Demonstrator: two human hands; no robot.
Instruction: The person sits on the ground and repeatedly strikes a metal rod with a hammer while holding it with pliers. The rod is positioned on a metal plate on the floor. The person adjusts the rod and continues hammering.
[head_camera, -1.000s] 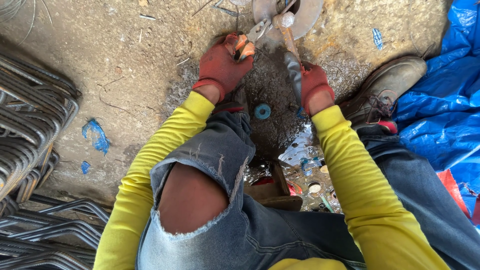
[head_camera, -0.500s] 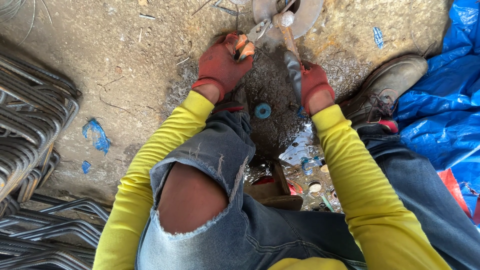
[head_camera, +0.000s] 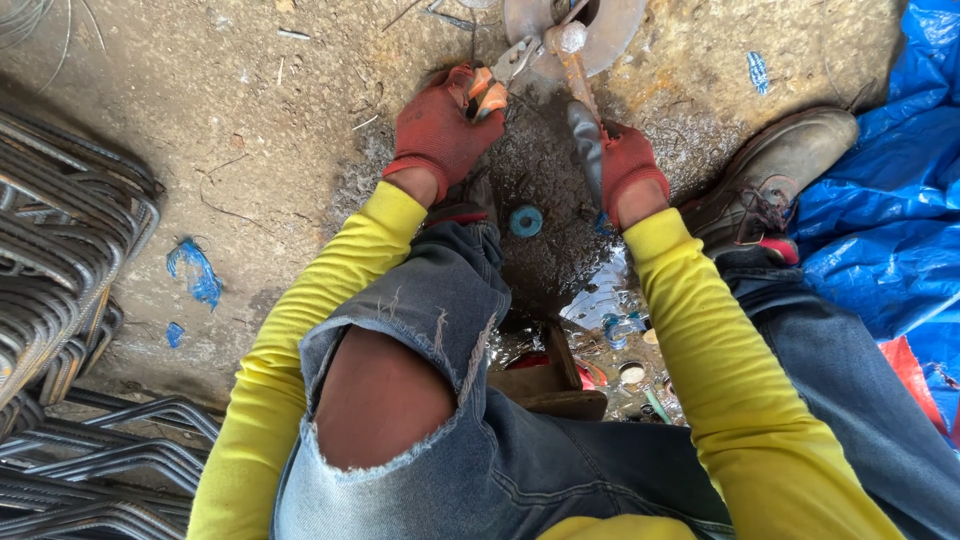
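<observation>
Pliers (head_camera: 500, 75) with orange grips sit closed in the left hand (head_camera: 440, 130), jaws pointing at a round metal disc (head_camera: 600, 35) on the concrete floor (head_camera: 250, 130). The right hand (head_camera: 625, 165) is wrapped around a metal rod (head_camera: 580, 95) whose rounded tip rests against that disc — both gloved hands fully closed on their tools. Work looks mid-way: tools meet at the disc, nothing visibly freed or finished. A blue ring (head_camera: 526, 220) lies between the wrists; bent steel stirrups (head_camera: 70, 250) stack well apart.

metal disc (head_camera: 610, 30): cut off by top edge | pliers (head_camera: 497, 78): handles hidden in left grip (head_camera: 440, 125)
</observation>
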